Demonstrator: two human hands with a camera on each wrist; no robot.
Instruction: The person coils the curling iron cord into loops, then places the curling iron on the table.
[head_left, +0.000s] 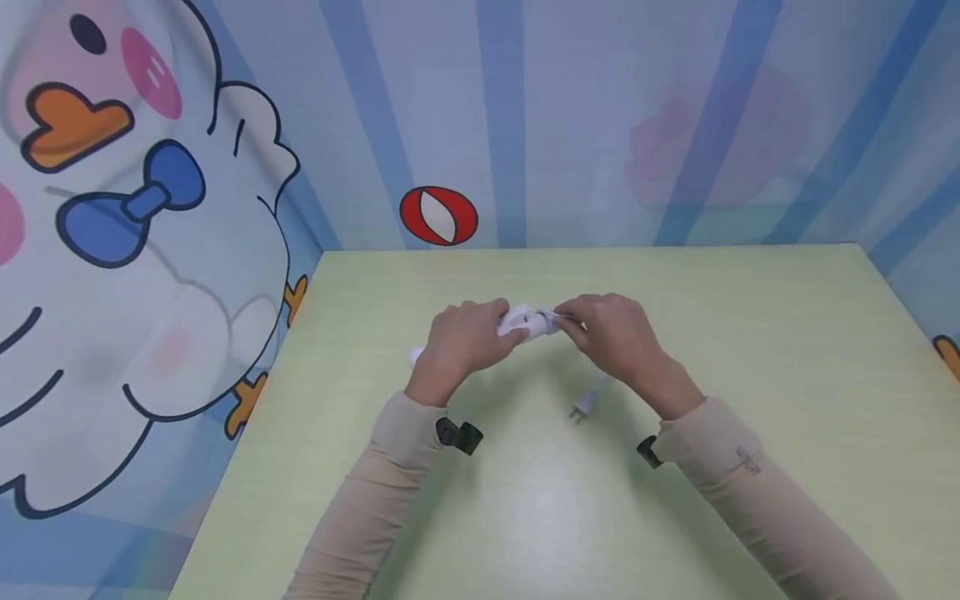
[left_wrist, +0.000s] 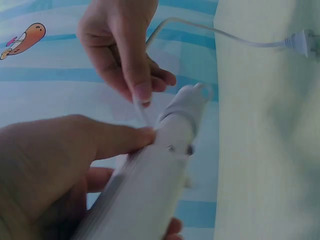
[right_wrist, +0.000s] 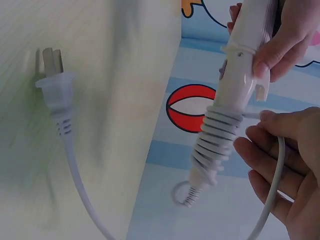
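Observation:
A white hair iron (right_wrist: 242,75) with a ribbed, rod-shaped body is held above the table by my left hand (head_left: 467,340), whose thumb lies along its side. Several turns of white power cord (right_wrist: 217,137) are wound around its tail end, below a small screw. My right hand (head_left: 613,335) pinches the cord between thumb and index finger, right beside those coils. From there the loose cord runs down past the palm to a two-pin plug (head_left: 583,407), which hangs low over the table under the right hand. The iron's far end shows behind the left wrist.
A pale yellow-green table (head_left: 525,517) extends beneath both hands. Behind it rises a blue striped wall (head_left: 562,125) with a printed red ball (head_left: 438,216). A large cartoon bird (head_left: 187,250) covers the left wall. Dark wrist cameras (head_left: 460,436) sit on both sleeves.

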